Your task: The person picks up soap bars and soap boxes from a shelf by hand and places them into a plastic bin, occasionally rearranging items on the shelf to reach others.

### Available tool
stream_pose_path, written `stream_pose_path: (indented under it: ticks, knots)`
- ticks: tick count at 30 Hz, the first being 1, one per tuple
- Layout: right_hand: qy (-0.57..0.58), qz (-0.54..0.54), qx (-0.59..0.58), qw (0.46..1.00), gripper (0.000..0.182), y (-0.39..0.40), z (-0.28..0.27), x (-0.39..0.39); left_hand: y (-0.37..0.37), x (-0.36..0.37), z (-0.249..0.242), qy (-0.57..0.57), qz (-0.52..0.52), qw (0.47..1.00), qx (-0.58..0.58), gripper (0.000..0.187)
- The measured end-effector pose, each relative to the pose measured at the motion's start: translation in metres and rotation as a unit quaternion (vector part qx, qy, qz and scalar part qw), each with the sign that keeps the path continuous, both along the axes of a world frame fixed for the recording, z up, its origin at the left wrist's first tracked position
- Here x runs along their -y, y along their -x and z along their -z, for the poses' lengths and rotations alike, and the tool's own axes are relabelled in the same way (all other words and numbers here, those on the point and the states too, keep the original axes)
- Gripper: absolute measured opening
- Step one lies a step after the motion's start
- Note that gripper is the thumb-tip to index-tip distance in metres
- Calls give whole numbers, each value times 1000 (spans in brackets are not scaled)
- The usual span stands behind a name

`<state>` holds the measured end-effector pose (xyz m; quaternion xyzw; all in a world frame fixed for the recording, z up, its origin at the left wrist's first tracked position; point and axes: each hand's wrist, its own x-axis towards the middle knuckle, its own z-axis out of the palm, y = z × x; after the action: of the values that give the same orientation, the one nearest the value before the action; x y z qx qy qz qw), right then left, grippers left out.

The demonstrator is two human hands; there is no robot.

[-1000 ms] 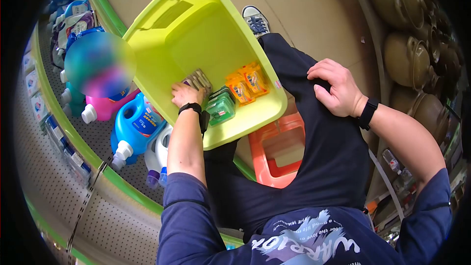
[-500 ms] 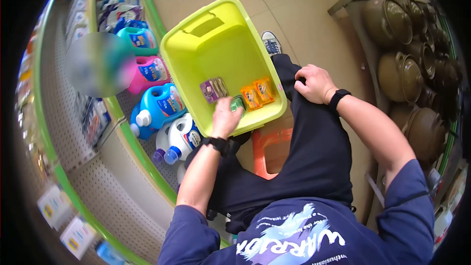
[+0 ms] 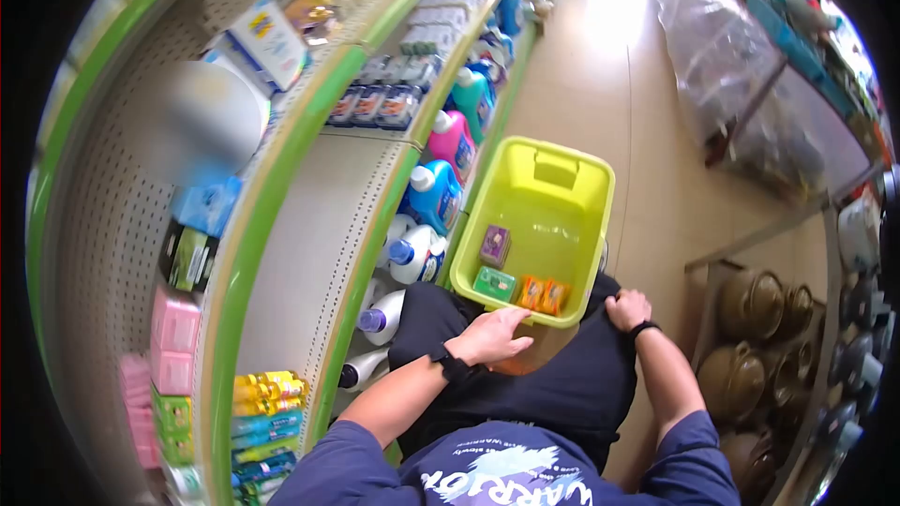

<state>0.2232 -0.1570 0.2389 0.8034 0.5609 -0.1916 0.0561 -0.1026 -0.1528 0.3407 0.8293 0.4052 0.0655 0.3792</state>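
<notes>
My left hand (image 3: 492,335) is just outside the near rim of a yellow-green plastic bin (image 3: 600,215), fingers apart and holding nothing. Inside the bin, toward its near end, lie a purple soap pack (image 3: 495,245), a green soap pack (image 3: 494,284) and orange-wrapped packs (image 3: 543,295) side by side. My right hand (image 3: 628,309) rests on my right knee, its fingers draped over the dark trouser cloth, with no object in it.
Shelving on the left holds detergent bottles (image 3: 434,195), boxed goods (image 3: 398,106), pink packs (image 3: 175,342) and yellow bottles (image 3: 269,394). Brown clay pots (image 3: 731,382) fill a rack on the right. Plastic sheeting (image 3: 717,47) covers goods farther up the aisle.
My left hand has let go of the green soap pack and come out of the bin to its near rim. The view has swung left toward the shelves; my right hand stays on the knee.
</notes>
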Motion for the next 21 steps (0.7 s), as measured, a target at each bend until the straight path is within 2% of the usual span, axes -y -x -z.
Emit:
stream_pose_path:
  ticks: [4,6,11,15,17,19,21]
  knots:
    - [52,-32,12,998,50,8,-11,3,35,-8,-16,-12,-60,998,34,49]
    - [66,-34,4,997,49,9,-15,1,53,-29,-22,-61,-97,992,52,43]
    - [20,-3,-25,999,46,3,-14,-2,98,-163,-31,-235,-191,951,68,33]
    - [-17,27,-42,999,40,0,-5,-13,125,-293,-45,-326,-305,894,-28,35]
    - [-75,19,-61,995,37,-4,-3,-15,135,-346,-46,-372,-319,869,-65,36]
    - [-99,35,-76,992,34,-8,2,-18,132,-380,-50,-327,-332,874,-137,43]
    - [-97,45,-92,990,34,-11,-1,-23,138,-416,-35,-262,-365,857,-253,55]
